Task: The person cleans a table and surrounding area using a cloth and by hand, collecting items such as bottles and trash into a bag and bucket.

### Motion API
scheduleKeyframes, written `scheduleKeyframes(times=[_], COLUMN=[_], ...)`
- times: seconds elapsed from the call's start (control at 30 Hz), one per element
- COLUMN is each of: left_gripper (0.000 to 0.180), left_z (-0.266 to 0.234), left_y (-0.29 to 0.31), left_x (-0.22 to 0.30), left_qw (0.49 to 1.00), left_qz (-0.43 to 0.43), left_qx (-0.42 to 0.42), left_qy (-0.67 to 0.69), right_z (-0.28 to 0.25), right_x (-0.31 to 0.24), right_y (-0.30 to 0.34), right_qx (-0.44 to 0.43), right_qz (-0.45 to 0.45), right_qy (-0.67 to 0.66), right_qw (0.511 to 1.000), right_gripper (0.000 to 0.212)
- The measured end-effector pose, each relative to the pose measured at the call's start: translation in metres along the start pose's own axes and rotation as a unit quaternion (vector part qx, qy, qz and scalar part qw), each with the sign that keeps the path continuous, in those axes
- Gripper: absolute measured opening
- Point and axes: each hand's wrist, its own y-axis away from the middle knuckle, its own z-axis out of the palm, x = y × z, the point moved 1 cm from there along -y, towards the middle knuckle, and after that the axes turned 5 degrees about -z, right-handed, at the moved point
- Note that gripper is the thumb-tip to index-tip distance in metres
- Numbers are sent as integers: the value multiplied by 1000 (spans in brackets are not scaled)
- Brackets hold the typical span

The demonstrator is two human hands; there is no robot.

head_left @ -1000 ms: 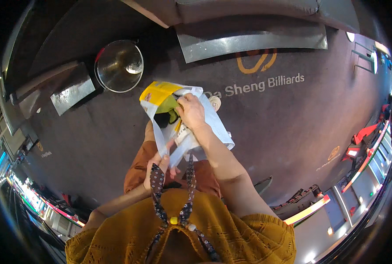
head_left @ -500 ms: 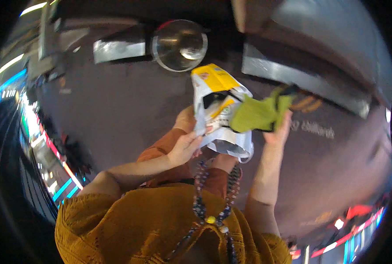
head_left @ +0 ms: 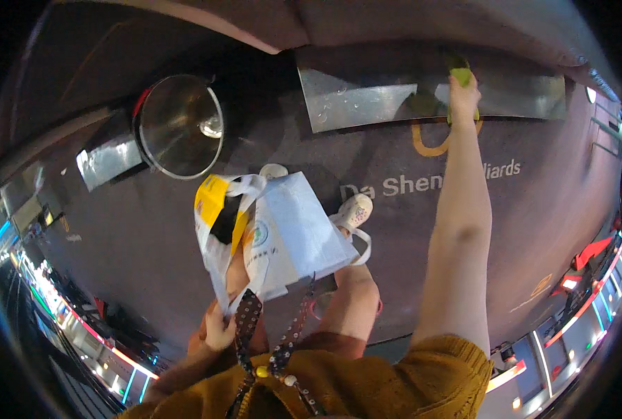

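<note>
My left hand (head_left: 218, 328) is closed on the straps of a white carrier bag (head_left: 300, 223), low in front of my body. A yellow-and-white bag (head_left: 211, 199) hangs beside it, with a dark opening between its sides. My right arm is stretched far forward. At its end my right hand (head_left: 464, 98) is closed around a green cloth (head_left: 460, 75), mostly hidden by the fingers. It is held at a long shiny metal plate (head_left: 367, 105), where a greenish reflection shows; whether cloth and plate touch, I cannot tell.
Left of the plate stands a round clear-looking bin (head_left: 181, 126) with a pale rim, beside a smaller metal plate (head_left: 108, 162). A dark mat with pale lettering (head_left: 408, 157) covers the floor. My light shoe (head_left: 356, 209) rests on it. Bright coloured lights line both sides.
My right hand has moved forward with the green cloth, away from the bags to the metal plate. The left hand has drawn the bags back left, and my view has shifted.
</note>
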Motion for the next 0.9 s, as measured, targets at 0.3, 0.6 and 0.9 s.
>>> scheduleKeyframes(times=[0.3, 0.6, 0.9], left_gripper=[37, 44, 52], left_z=[-48, -77, -72], left_y=[20, -14, -40], left_x=[-3, 46, 99], left_qw=[999, 990, 919], left_qz=[-40, 9, -40], left_qx=[8, -94, -255], left_qy=[14, 100, 299], right_z=[136, 52, -169], right_x=[-147, -113, -145], right_y=[221, 325, 301], right_qx=[-208, -298, -125], right_qz=[-167, 30, 422], right_qy=[15, -382, -823], right_qw=[964, 874, 359], right_gripper=[36, 37, 52])
